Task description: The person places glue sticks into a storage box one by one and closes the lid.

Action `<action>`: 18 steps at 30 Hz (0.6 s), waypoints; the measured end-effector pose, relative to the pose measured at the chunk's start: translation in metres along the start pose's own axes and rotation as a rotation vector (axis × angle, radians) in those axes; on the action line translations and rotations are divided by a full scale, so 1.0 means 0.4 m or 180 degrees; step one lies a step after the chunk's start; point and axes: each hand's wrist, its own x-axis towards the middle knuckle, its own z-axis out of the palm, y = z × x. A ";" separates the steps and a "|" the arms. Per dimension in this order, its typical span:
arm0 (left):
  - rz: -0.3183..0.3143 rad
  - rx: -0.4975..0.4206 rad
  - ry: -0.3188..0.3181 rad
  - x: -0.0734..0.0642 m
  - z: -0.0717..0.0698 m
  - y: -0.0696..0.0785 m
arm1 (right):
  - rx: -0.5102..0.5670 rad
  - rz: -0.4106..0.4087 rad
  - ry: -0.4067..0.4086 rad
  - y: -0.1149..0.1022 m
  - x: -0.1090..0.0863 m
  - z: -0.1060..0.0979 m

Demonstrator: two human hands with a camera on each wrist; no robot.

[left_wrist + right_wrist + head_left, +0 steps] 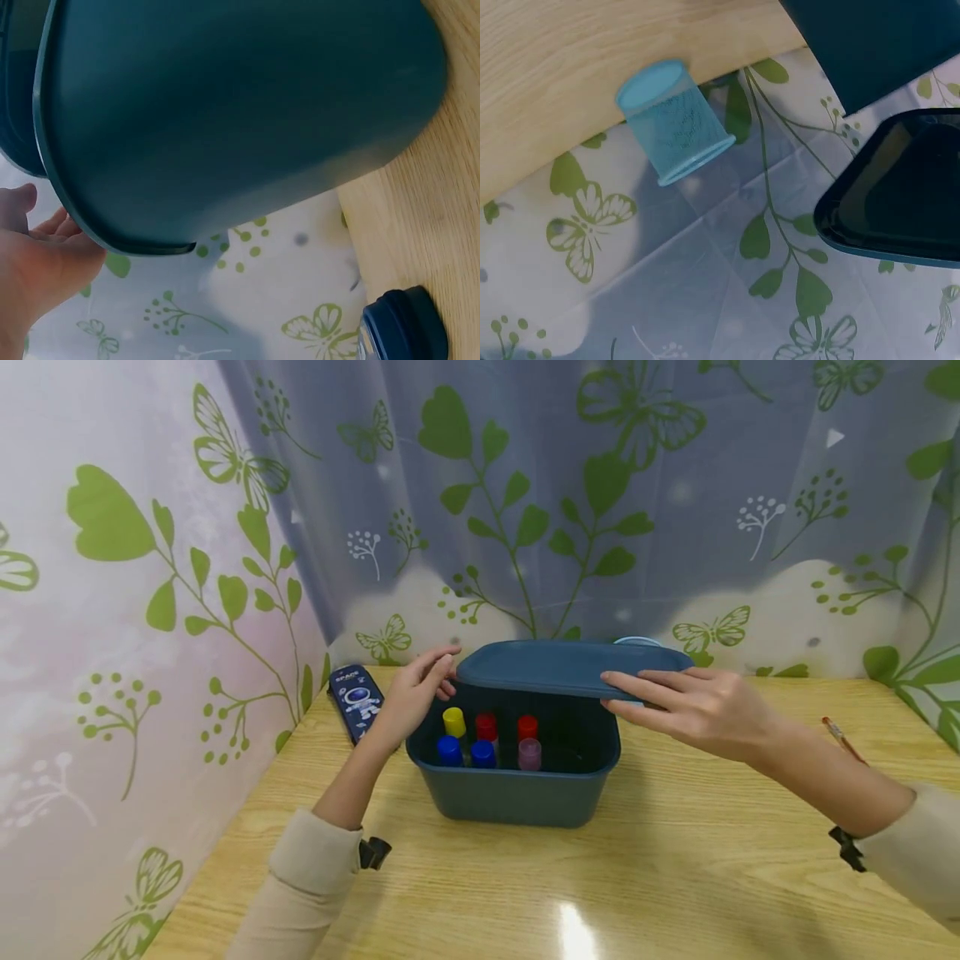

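Note:
A dark teal plastic box stands on the table with its top partly uncovered. Inside are several small bottles or tubes with coloured caps: a yellow cap, red caps, blue caps and a pinkish-purple one. Over the box's back part hangs its tilted lid. My right hand grips the lid's right end, fingers on top; its thumb is hidden. My left hand is by the lid's left end and the box's rim, fingers loosely bent; whether they touch either is unclear.
A dark blue pencil case with an astronaut print lies left of the box. A light blue mesh pen cup stands behind it, near the patterned curtain. To the right, a pen lies on the wooden table.

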 end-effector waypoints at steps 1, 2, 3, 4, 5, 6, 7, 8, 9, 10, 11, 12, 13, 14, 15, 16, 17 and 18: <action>-0.0059 -0.0042 -0.0015 -0.002 0.000 0.002 | -0.0033 -0.0028 0.0008 -0.004 -0.002 0.005; -0.0121 -0.0077 -0.0045 -0.003 0.000 0.003 | -0.0060 -0.0053 0.0034 -0.007 -0.002 0.011; -0.0198 -0.0134 -0.0073 -0.005 0.000 0.006 | -0.0081 -0.0080 0.0065 -0.010 -0.003 0.017; -0.0277 -0.0213 -0.0113 -0.007 -0.001 0.007 | -0.0105 -0.0111 0.0099 -0.012 -0.003 0.023; -0.0342 -0.0305 -0.0158 -0.008 -0.002 0.007 | -0.0132 -0.0136 0.0135 -0.014 -0.003 0.029; -0.0412 -0.0418 -0.0208 -0.009 -0.004 0.005 | -0.0159 -0.0159 0.0167 -0.016 -0.003 0.034; -0.0497 -0.0559 -0.0249 -0.011 -0.005 0.004 | -0.0169 -0.0178 0.0203 -0.018 -0.003 0.040; -0.0586 -0.0742 -0.0291 -0.013 -0.007 0.003 | -0.0165 -0.0187 0.0235 -0.019 -0.004 0.045; -0.0677 -0.0952 -0.0321 -0.016 -0.008 0.002 | -0.0154 -0.0190 0.0253 -0.020 -0.005 0.049; -0.0756 -0.1174 -0.0350 -0.019 -0.008 0.002 | -0.0133 -0.0193 0.0263 -0.021 -0.007 0.053; -0.0826 -0.1396 -0.0361 -0.022 -0.009 0.003 | -0.0113 -0.0194 0.0256 -0.022 -0.009 0.056; -0.0903 -0.1607 -0.0352 -0.026 -0.008 0.004 | -0.0088 -0.0196 0.0249 -0.022 -0.010 0.058; -0.0981 -0.1801 -0.0324 -0.029 -0.007 0.008 | -0.0063 -0.0199 0.0238 -0.023 -0.012 0.060; -0.1045 -0.1961 -0.0295 -0.032 -0.006 0.011 | -0.0042 -0.0206 0.0214 -0.024 -0.013 0.062; -0.1110 -0.2074 -0.0250 -0.035 -0.005 0.014 | -0.0031 -0.0220 0.0179 -0.024 -0.014 0.063; -0.1167 -0.2164 -0.0201 -0.037 -0.004 0.017 | -0.0031 -0.0234 0.0144 -0.025 -0.015 0.063; -0.1220 -0.2224 -0.0152 -0.039 -0.003 0.021 | -0.0038 -0.0249 0.0112 -0.025 -0.016 0.063; -0.1275 -0.2265 -0.0102 -0.041 -0.002 0.024 | -0.0041 -0.0265 0.0092 -0.026 -0.015 0.064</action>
